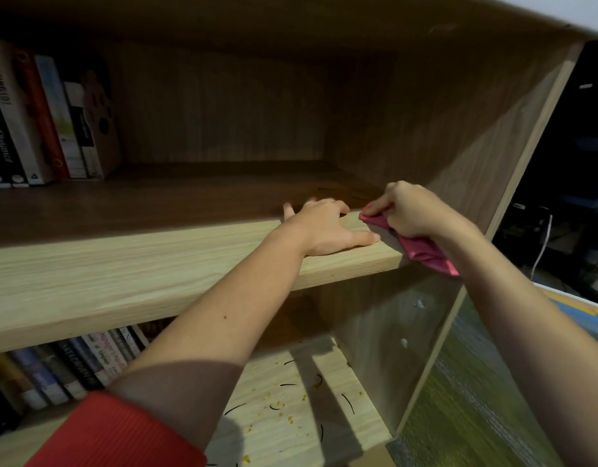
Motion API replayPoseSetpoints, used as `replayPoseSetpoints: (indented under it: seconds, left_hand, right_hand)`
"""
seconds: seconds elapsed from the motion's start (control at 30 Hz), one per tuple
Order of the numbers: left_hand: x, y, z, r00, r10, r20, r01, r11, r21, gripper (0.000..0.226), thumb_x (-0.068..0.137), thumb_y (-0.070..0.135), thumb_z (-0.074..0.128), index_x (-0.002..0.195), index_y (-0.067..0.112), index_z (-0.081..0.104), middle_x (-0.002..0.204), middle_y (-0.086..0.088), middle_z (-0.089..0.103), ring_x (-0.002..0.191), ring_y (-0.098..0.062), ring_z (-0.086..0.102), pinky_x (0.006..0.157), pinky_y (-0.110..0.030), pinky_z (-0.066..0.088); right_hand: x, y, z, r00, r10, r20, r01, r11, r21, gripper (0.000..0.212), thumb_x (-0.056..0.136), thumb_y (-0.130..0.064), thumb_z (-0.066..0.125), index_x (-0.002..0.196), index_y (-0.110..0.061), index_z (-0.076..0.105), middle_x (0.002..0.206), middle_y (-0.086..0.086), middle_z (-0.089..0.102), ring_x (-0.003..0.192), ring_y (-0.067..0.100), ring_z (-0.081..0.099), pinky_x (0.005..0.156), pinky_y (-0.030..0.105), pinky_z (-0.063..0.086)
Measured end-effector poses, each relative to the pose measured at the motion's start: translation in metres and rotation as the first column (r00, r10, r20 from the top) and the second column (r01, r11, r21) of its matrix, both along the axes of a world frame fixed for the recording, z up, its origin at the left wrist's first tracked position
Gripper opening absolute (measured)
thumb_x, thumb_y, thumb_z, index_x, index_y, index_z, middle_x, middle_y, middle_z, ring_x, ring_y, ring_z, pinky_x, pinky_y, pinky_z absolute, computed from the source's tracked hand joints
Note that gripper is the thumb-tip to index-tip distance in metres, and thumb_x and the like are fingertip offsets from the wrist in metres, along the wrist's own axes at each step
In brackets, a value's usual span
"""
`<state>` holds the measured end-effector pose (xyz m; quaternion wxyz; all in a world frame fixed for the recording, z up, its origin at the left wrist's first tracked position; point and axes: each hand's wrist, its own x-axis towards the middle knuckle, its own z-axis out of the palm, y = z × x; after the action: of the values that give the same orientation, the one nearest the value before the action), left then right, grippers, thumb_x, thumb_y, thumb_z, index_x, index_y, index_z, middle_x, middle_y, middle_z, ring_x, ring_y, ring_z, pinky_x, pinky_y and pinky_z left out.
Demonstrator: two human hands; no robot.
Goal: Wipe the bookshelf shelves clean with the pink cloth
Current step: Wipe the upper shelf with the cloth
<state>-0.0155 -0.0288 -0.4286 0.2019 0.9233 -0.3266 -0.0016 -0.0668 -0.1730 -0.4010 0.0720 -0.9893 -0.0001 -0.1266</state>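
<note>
A wooden bookshelf fills the view. My right hand (408,214) grips the pink cloth (422,251) at the right end of the upper shelf (156,261), close to the side panel; part of the cloth hangs below the shelf's front edge. My left hand (324,227) rests on the same shelf's front edge just left of the cloth, fingers spread flat on top and thumb along the front. A few dark strands lie on the shelf behind my hands. The lower shelf (290,399) carries crumbs and dark hair-like strands.
Several upright books (44,123) stand at the left of the upper shelf, and more books (71,369) sit at the left of the lower one. The right side panel (476,156) closes off the shelf. Beyond it are dark items and a white cable (543,244).
</note>
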Motion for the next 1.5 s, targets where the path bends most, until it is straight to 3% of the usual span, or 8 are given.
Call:
replayPoseSetpoints:
  seconds: [0.43, 0.7, 0.83, 0.97, 1.1, 1.3, 1.4, 1.5]
  left_hand:
    - [-0.001, 0.001, 0.0, 1.0, 0.005, 0.004, -0.005, 1.0, 0.004, 0.079, 0.082, 0.064, 0.05, 0.145, 0.019, 0.032, 0.154, -0.003, 0.025, 0.144, -0.026, 0.012, 0.111, -0.057, -0.003]
    - [-0.018, 0.019, 0.006, 0.998, 0.063, 0.029, -0.055, 0.974, -0.222, 0.04, 0.099, 0.02, 0.027, 0.134, 0.018, 0.046, 0.142, -0.005, 0.043, 0.138, -0.021, 0.026, 0.113, -0.052, -0.005]
    - [-0.032, 0.061, 0.014, 0.975, 0.136, 0.175, -0.113, 0.984, -0.137, 0.04, 0.1, 0.025, 0.027, 0.133, 0.019, 0.048, 0.142, -0.001, 0.042, 0.137, -0.018, 0.027, 0.112, -0.053, -0.01]
    - [-0.044, 0.084, 0.016, 0.962, 0.194, 0.193, -0.175, 0.979, -0.108, 0.039, 0.1, 0.026, 0.027, 0.131, 0.019, 0.051, 0.141, 0.001, 0.044, 0.136, -0.017, 0.028, 0.111, -0.053, -0.01]
    - [-0.05, 0.08, 0.005, 0.963, 0.218, 0.157, -0.2, 0.972, -0.119, 0.039, 0.1, 0.027, 0.028, 0.132, 0.021, 0.05, 0.142, 0.003, 0.043, 0.137, -0.015, 0.028, 0.112, -0.052, -0.009]
    - [-0.051, 0.077, -0.006, 0.949, 0.287, 0.129, -0.254, 0.942, -0.221, 0.039, 0.1, 0.024, 0.026, 0.13, 0.021, 0.051, 0.139, 0.003, 0.046, 0.134, -0.015, 0.032, 0.113, -0.047, -0.003]
    - [-0.052, 0.077, -0.006, 0.947, 0.299, 0.113, -0.26, 0.926, -0.275, 0.038, 0.101, 0.024, 0.027, 0.129, 0.02, 0.051, 0.137, 0.003, 0.047, 0.133, -0.014, 0.033, 0.114, -0.045, -0.001]
    - [-0.053, 0.077, -0.006, 0.953, 0.293, 0.082, -0.252, 0.911, -0.327, 0.036, 0.101, 0.023, 0.028, 0.129, 0.021, 0.05, 0.137, 0.003, 0.047, 0.134, -0.014, 0.032, 0.115, -0.044, 0.0]
  right_hand:
    - [0.003, -0.001, -0.012, 1.0, 0.031, 0.0, -0.031, 0.999, 0.027, 0.033, 0.094, -0.008, 0.047, 0.112, -0.026, 0.068, 0.085, -0.011, 0.041, 0.098, 0.021, 0.048, 0.09, 0.04, 0.044]
    - [-0.006, 0.008, -0.009, 0.999, -0.039, 0.015, 0.038, 0.998, 0.04, 0.034, 0.094, -0.006, 0.046, 0.113, -0.023, 0.068, 0.074, -0.022, 0.034, 0.097, 0.022, 0.051, 0.091, 0.035, 0.043]
    - [-0.013, 0.014, -0.004, 0.998, -0.057, -0.012, 0.058, 0.985, 0.16, 0.035, 0.092, 0.0, 0.044, 0.109, -0.018, 0.069, 0.099, -0.008, 0.062, 0.076, 0.008, 0.049, 0.074, 0.026, 0.044]
    - [-0.015, 0.041, -0.007, 0.992, -0.128, 0.001, 0.126, 0.976, 0.18, 0.035, 0.089, -0.001, 0.047, 0.108, -0.018, 0.07, 0.113, 0.003, 0.065, 0.095, 0.022, 0.057, 0.085, 0.036, 0.049]
    - [-0.051, 0.077, -0.018, 0.995, -0.022, 0.095, -0.005, 0.961, 0.275, 0.028, 0.091, -0.005, 0.05, 0.107, -0.018, 0.069, 0.084, -0.015, 0.047, 0.084, 0.01, 0.047, 0.079, 0.029, 0.042]
    - [-0.107, 0.098, -0.04, 0.968, 0.198, 0.153, -0.24, 0.908, 0.344, 0.031, 0.093, -0.005, 0.048, 0.112, -0.021, 0.069, 0.092, -0.005, 0.05, 0.094, 0.013, 0.049, 0.087, 0.028, 0.04]
    - [-0.094, 0.078, -0.031, 0.957, 0.028, 0.29, -0.169, 0.865, 0.473, 0.031, 0.094, -0.005, 0.048, 0.113, -0.019, 0.067, 0.099, -0.005, 0.049, 0.099, 0.011, 0.048, 0.085, 0.02, 0.038]
    - [-0.06, 0.05, -0.016, 0.945, -0.134, 0.3, -0.008, 0.903, 0.43, 0.03, 0.095, -0.008, 0.047, 0.113, -0.019, 0.067, 0.103, -0.003, 0.049, 0.108, 0.021, 0.046, 0.088, 0.03, 0.04]
